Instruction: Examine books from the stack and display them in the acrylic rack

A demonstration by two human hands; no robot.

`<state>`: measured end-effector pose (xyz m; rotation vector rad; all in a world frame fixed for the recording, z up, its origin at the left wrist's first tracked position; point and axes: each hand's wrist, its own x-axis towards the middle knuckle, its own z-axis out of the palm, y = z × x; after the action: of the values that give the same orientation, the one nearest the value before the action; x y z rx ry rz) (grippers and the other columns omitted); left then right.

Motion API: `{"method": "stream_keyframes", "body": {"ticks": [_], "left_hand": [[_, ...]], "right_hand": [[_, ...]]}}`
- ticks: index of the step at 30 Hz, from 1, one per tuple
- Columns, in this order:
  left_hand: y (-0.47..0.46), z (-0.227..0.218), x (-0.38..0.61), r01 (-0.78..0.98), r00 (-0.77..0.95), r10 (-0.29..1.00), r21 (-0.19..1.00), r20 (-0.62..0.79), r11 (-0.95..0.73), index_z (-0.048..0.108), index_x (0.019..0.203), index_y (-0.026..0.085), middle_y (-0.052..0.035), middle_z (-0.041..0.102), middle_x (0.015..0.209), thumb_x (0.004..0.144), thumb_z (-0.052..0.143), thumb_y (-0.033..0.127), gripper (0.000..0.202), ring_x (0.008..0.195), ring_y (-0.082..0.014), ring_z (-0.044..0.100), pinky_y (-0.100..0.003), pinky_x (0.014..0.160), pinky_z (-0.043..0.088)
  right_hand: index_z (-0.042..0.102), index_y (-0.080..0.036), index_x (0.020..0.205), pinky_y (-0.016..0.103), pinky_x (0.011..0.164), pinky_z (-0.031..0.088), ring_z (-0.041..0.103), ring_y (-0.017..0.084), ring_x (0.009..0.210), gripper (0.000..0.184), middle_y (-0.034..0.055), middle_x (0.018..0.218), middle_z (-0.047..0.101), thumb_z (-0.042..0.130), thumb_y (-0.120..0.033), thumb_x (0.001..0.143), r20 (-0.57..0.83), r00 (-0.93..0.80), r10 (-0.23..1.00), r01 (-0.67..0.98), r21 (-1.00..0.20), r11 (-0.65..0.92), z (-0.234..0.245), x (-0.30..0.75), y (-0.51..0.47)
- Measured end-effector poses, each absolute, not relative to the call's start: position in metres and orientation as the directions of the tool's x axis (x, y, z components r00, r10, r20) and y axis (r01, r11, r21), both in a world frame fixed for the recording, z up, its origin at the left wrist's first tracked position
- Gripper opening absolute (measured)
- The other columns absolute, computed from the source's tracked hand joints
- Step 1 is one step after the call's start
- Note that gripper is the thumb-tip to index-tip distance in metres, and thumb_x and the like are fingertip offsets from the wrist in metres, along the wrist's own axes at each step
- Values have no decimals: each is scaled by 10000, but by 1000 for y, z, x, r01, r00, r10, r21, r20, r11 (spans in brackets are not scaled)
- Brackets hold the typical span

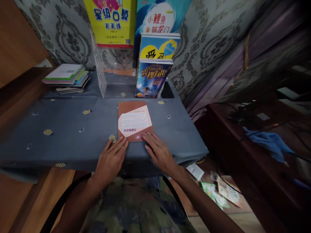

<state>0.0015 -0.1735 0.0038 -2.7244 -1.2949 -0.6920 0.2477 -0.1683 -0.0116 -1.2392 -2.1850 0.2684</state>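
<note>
A thin booklet with a brown and pale pink cover [135, 121] lies flat on the cloth-covered table [68, 129] in front of me, its printing upside down from my side. My left hand [113, 158] rests at the booklet's near left corner, fingers stretched out and touching the edge. At the near right corner, my right hand [159, 152] lies with its fingers extended over the cover. Neither hand grips anything. The thumbs are partly hidden. Behind the booklet stands a clear acrylic book rack [116, 90], with a blue storybook [153, 79] in its front right slot.
A yellow workbook [110, 24] and more books stand in the rack. Several books are stacked [65, 76] at the back left. A black phone [167, 90] lies right of the rack. A dark cabinet [230, 142] with cables and a blue cloth [269, 142] is at right; papers lie below.
</note>
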Motion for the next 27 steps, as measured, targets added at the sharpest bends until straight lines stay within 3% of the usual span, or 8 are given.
{"method": "stream_keyframes", "body": {"ticks": [4, 7, 11, 18, 22, 27], "left_hand": [[-178, 3, -15, 758, 499, 745, 195, 442, -623, 565, 1368, 188, -100, 650, 1353, 997, 411, 129, 405, 1268, -240, 600, -502, 1084, 452], [-169, 9, -16, 741, 487, 751, 244, 446, -625, 638, 1259, 183, -92, 707, 1253, 1010, 429, 187, 325, 1215, -249, 620, -490, 1043, 480], [-146, 25, -7, 759, 485, 795, 276, 363, -589, 679, 1128, 177, -86, 731, 1133, 1011, 447, 233, 266, 1077, -245, 650, -443, 948, 523], [-126, 32, 22, 886, 435, 865, 53, 250, -461, 683, 1111, 172, -113, 701, 1180, 1012, 438, 248, 275, 1029, -270, 659, -457, 918, 504], [-126, 28, 19, 893, 441, 852, -39, 284, -449, 684, 1161, 153, -133, 703, 1234, 1027, 378, 232, 343, 1188, -316, 619, -547, 1014, 435], [-115, 29, -5, 869, 492, 823, -114, 282, -481, 700, 1164, 190, -140, 701, 1251, 1006, 358, 224, 378, 1249, -368, 585, -636, 1002, 417]], "right_hand": [[547, -205, 1416, 524, 1155, 425, 501, 247, 1376, 414, 119, 1426, 592, 424, -224, 1021, 412, -396, 821, 719, -417, 556, -10, 245, -172], [609, -207, 1348, 518, 1118, 460, 549, 253, 1330, 375, 119, 1361, 644, 439, -232, 1014, 418, -408, 812, 692, -439, 573, -7, 250, -168], [668, -205, 1252, 491, 1073, 487, 600, 258, 1258, 331, 125, 1335, 657, 459, -256, 1001, 382, -401, 833, 695, -465, 548, 0, 264, -130], [633, -139, 1301, 412, 1111, 418, 572, 249, 1280, 402, 137, 1366, 637, 494, -129, 924, 168, -285, 944, 839, -432, 331, 18, 269, 8], [688, -165, 1224, 401, 1053, 455, 641, 247, 1148, 372, 99, 1231, 720, 493, -111, 912, 180, -287, 941, 831, -442, 337, 23, 263, 38], [672, -130, 1253, 417, 1047, 449, 634, 258, 1148, 390, 135, 1260, 703, 490, -95, 910, 222, -259, 940, 802, -494, 337, 19, 265, 36]]}}
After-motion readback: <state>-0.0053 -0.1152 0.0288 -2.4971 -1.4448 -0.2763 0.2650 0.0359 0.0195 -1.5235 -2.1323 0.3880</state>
